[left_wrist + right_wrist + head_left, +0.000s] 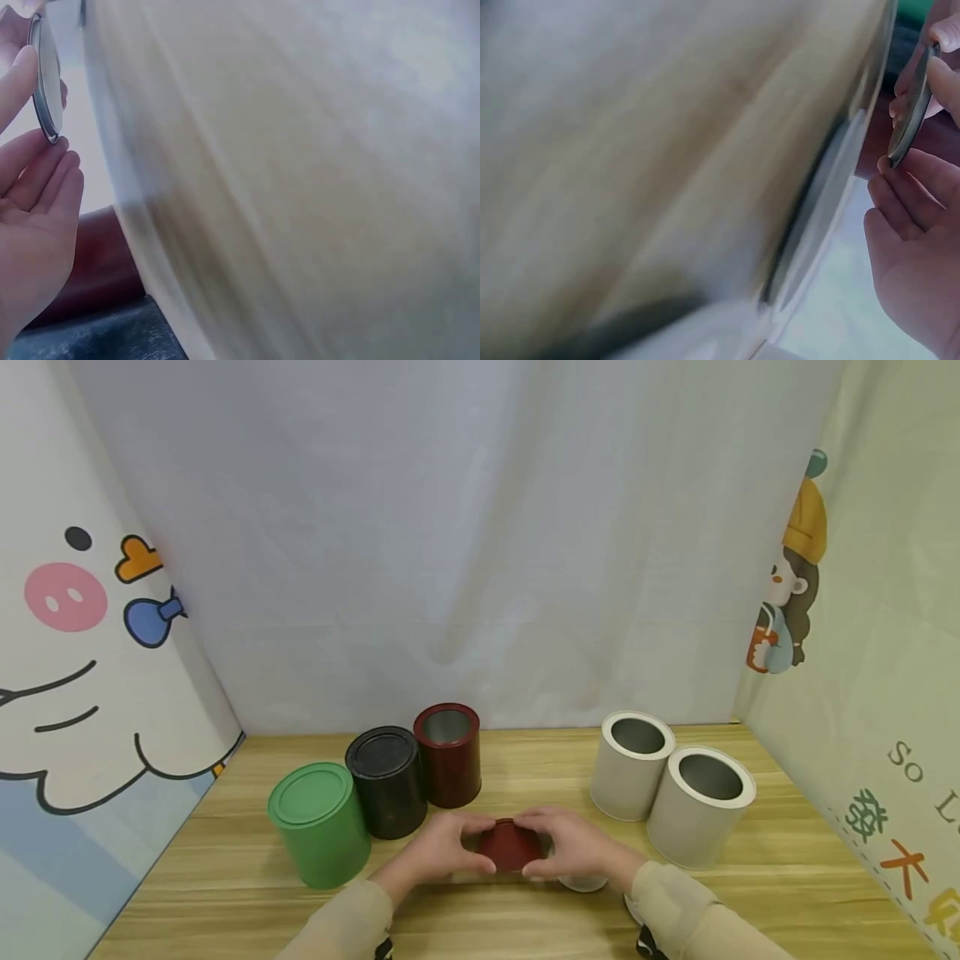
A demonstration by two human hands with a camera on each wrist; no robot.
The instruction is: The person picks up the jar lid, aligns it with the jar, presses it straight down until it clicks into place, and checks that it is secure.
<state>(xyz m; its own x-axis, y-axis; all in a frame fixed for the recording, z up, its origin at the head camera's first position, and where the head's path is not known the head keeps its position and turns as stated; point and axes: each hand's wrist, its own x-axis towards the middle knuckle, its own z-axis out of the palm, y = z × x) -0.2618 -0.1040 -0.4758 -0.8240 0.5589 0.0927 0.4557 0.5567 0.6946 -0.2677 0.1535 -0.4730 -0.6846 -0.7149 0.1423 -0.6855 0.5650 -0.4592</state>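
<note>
A dark red round lid (510, 847) is held between both hands at the front middle of the table. My left hand (444, 845) grips its left edge, thumb nearer me and fingers on the far side. The right hand (576, 843) pinches the opposite edge the same way. Both wrist views show the lid (49, 82) from the side, its pale underside and metal rim raised above the table. Behind the hands stands a dark red can (454, 768) with an open top and grey inside. Beside it are a lidded black can (392, 797) and a lidded green can (324, 835).
Two white cans (626, 781) with open tops stand close together at the right. A white lid (583, 883) lies partly under the right hand, and another white lid (632, 908) shows beside the right sleeve. Cloth hangs behind and on both sides of the wooden table (480, 918).
</note>
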